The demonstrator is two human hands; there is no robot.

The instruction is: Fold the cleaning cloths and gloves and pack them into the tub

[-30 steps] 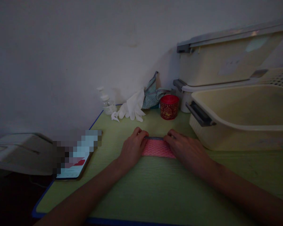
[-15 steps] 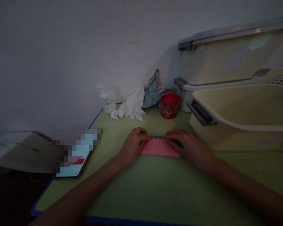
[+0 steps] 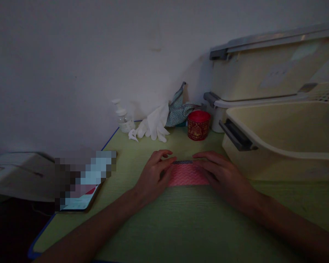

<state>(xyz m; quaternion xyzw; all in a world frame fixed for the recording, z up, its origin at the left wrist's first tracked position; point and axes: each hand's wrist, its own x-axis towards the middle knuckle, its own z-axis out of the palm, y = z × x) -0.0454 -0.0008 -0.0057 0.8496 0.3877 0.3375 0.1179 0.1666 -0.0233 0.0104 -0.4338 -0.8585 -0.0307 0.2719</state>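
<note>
A folded pink cloth (image 3: 188,174) with a dark checked strip along its far edge lies flat on the table, between my hands. At its left end is my left hand (image 3: 156,171), fingers curved and apart, fingertips touching the cloth's edge. My right hand (image 3: 222,175) rests over the right end, its fingers stretched out and spread, some of them lying on the cloth. Both hands are open, palms down. The cloth's outer ends are partly hidden under my fingers.
Behind stand a pump bottle (image 3: 123,118), white gloves (image 3: 155,124), a blue-grey cloth (image 3: 178,111) and a red patterned cup (image 3: 199,126). To the right are a cream bin (image 3: 276,164) and a lidded box (image 3: 257,73). A phone (image 3: 84,190) lies at the table's left edge.
My fingers have loosened from the cloth's far edge and spread, the right hand now lying flatter over its end. The view has shifted slightly; the cloth stays in place.
</note>
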